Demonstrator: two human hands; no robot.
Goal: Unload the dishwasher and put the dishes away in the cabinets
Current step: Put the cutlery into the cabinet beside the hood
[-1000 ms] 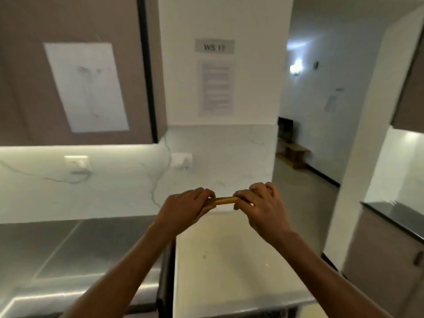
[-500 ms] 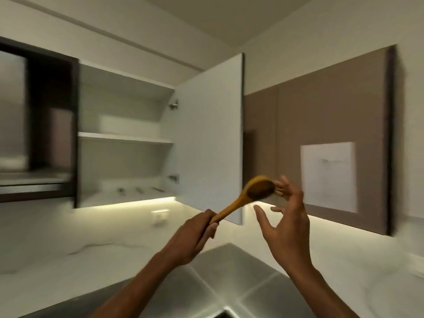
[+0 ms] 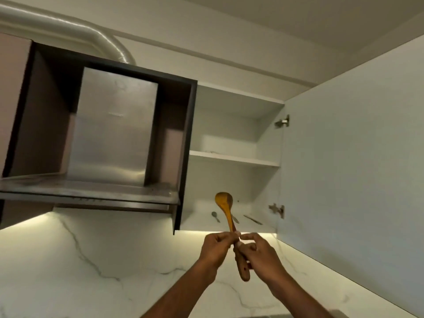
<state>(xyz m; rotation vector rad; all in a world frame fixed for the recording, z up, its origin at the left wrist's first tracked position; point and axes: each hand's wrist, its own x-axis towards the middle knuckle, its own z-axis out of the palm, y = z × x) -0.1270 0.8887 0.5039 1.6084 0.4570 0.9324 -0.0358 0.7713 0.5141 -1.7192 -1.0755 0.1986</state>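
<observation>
Wooden spoon (image 3: pixel 226 211) upright, both hands' grip — left (image 3: pixel 214 250), right (image 3: pixel 260 255) — seemingly clamped on handle

Wooden spoon (image 3: pixel 224 204) handle is hidden mid-length behind fingers of left hand (image 3: pixel 214 250) & right hand (image 3: pixel 259 254); both forearms cut off by bottom edge. Small utensils (image 3: pixel 234 218) on the cabinet's bottom shelf (image 3: pixel 202 222) are too small/blurred to ID, one partly behind the spoon. Cabinet door (image 3: pixel 355 168) runs off the right edge, range hood (image 3: pixel 91 191) off the left.
</observation>
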